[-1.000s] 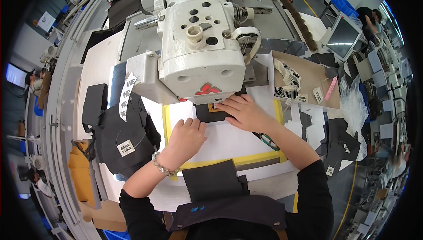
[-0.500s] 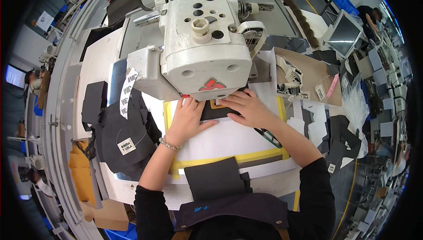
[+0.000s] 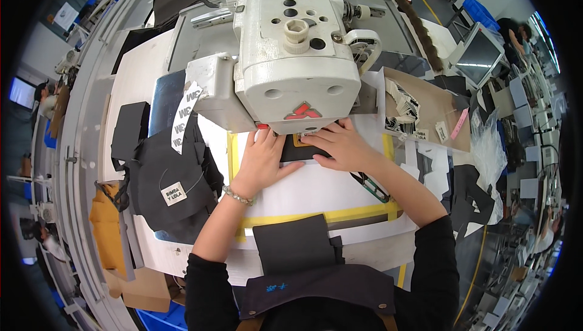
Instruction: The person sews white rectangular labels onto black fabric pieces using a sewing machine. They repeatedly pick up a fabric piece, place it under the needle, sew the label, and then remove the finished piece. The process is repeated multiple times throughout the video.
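My left hand point(image 3: 264, 158) lies open at the left end of a black piece point(image 3: 296, 155), fingers pointing forward, fingertips partly hidden under the white sewing machine head point(image 3: 297, 76). My right hand point(image 3: 345, 149) rests open on the right part of the same piece, its fingers flattened near a small yellow-gold rectangular piece point(image 3: 300, 141). Beneath both is a white sheet point(image 3: 310, 191) edged with yellow tape point(image 3: 291, 217); green-handled snips point(image 3: 375, 189) lie right of my right hand.
Dark cut pieces point(image 3: 155, 161) with a white strip stand left, a tan folded piece point(image 3: 104, 234) beyond. A cardboard box point(image 3: 443, 103) of labels is right, beside a monitor point(image 3: 477, 54) and plastic bag point(image 3: 486, 155). More dark pieces point(image 3: 294, 243) lie nearest me. Co-workers point(image 3: 513, 36) occupy both sides.
My left hand has moved forward to the black piece, up to the machine head. My right hand stays on the piece, shifted only slightly. The whole view has shifted a little.
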`<action>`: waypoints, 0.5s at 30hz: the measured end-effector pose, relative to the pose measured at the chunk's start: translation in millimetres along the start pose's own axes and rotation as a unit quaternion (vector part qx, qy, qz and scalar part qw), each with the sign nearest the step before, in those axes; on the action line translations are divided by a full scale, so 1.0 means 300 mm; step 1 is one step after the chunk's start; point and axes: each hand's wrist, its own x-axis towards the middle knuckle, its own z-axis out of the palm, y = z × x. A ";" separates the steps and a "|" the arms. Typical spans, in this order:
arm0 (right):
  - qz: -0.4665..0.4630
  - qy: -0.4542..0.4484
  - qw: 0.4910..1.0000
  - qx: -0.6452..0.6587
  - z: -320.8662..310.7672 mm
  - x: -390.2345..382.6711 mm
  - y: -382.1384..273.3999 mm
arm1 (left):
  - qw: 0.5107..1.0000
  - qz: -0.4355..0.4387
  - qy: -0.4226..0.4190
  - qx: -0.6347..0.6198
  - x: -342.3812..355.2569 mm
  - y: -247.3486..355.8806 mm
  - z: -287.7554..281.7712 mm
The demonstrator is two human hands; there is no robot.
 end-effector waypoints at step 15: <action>-0.014 0.061 0.996 0.055 0.003 -0.048 0.048 | 1.000 -0.021 -0.009 0.005 0.006 0.019 0.002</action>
